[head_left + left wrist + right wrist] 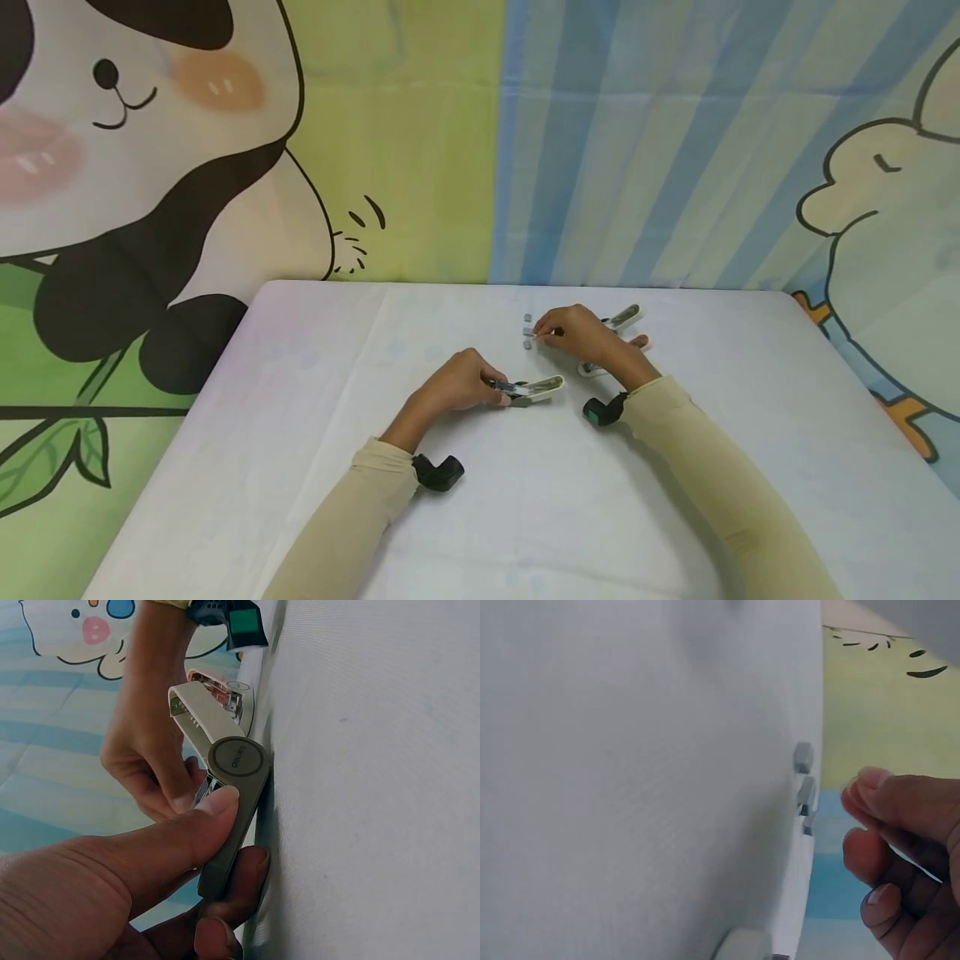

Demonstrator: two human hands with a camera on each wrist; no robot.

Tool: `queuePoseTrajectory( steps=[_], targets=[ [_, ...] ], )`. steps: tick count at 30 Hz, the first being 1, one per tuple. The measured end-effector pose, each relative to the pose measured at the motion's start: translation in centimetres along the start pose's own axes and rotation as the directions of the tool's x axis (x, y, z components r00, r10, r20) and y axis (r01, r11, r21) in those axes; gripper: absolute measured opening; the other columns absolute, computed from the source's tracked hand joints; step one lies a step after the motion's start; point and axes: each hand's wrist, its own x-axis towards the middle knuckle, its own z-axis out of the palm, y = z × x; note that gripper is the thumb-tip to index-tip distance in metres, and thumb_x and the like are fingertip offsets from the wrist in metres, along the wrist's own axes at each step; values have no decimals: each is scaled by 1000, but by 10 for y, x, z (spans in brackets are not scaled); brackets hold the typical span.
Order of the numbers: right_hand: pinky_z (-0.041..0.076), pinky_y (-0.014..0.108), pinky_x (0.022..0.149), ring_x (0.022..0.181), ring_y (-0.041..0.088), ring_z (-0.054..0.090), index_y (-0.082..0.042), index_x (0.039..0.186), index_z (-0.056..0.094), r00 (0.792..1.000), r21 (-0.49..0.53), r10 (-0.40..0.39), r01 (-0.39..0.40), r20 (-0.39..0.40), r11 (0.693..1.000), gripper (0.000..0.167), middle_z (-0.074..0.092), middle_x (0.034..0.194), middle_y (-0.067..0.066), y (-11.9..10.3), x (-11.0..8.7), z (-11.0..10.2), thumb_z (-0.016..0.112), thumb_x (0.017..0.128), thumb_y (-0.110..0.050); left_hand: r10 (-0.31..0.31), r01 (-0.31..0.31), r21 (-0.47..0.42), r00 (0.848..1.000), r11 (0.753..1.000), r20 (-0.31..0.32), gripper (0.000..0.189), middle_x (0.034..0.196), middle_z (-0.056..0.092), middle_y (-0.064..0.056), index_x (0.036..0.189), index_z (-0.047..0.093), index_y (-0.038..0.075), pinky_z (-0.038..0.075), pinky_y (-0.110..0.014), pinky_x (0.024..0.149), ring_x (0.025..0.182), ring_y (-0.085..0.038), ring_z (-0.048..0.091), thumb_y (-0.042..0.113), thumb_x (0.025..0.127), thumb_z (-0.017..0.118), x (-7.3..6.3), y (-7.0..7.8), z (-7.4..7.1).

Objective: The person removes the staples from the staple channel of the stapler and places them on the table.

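Observation:
In the head view my left hand holds a stapler over the table. The left wrist view shows the thumb pressing the side of this olive-and-cream stapler, fingers beneath it; its arms are spread apart. My right hand reaches beside a short row of small grey staple strips. In the right wrist view, the thumb and index finger of that hand come close together, with nothing visibly held between them. The strips lie just beyond these fingertips.
Behind my right hand lies another green-and-white stapler. A stapler with an orange-brown part is partly hidden by the right wrist. The white-covered table meets a cartoon-printed curtain at its far edge.

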Motion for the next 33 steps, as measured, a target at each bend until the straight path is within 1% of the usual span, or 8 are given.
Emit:
queuePoseTrajectory(
  steps=[3,7,11,17,20,24,27,33],
  targets=[
    [50,35,70,84,18,64,-2,102,75,999,78,-39,37,14,996,14,69,111,7,-6,-9,-4,69,91,-8,4,-4,3,1000,1000,-3,24,94,72,2,99,78,9,41,-26,62,75,-11,52,16,77,84,1,-1,1],
    [50,34,70,89,16,62,-6,117,70,982,204,-71,34,175,978,30,66,117,6,-17,-25,-10,72,91,-21,12,-12,-5,1000,1000,-1,24,91,72,1,99,78,8,40,-26,60,71,-12,51,15,77,84,1,-1,1],
    [50,31,74,94,14,60,-9,124,66,950,170,-57,4,307,985,41,66,114,2,-29,-38,-15,75,88,-26,4,-4,-14,1000,1000,1,24,91,72,1,99,78,8,42,-27,60,71,-13,52,16,77,84,1,-2,2],
    [50,29,71,86,9,61,-6,111,72,964,25,-89,85,253,996,23,67,101,-1,-37,-48,-16,72,89,-12,56,-55,-30,998,998,18,26,90,72,3,103,77,8,41,-26,58,69,-11,52,20,81,81,2,-4,3],
    [50,31,73,88,11,61,-7,110,72,967,-8,-63,67,245,998,22,67,102,-1,-40,-55,-22,72,89,-13,102,-102,-16,994,995,31,26,84,71,7,105,76,9,40,-25,55,64,-9,51,23,83,79,2,1,10],
    [49,33,73,86,9,60,-11,102,73,973,-26,-8,14,231,1000,13,66,99,-5,-40,-70,-36,72,89,-11,159,-160,11,986,987,56,25,77,69,9,107,76,8,39,-24,52,59,-8,50,23,87,75,3,15,28],
    [48,37,72,81,7,58,-15,92,71,978,-42,1,8,207,999,9,65,92,-8,-35,-83,-47,73,87,-8,205,-208,44,976,977,71,25,82,70,8,108,75,6,40,-23,54,62,-6,52,21,89,73,8,26,42],
    [50,45,77,89,19,62,-15,86,68,984,-78,29,-16,174,997,15,65,88,-8,-25,-109,-64,76,83,-2,276,-282,108,959,953,68,24,93,71,4,107,75,4,43,-20,62,72,-4,54,19,88,74,27,51,61]
  ],
)
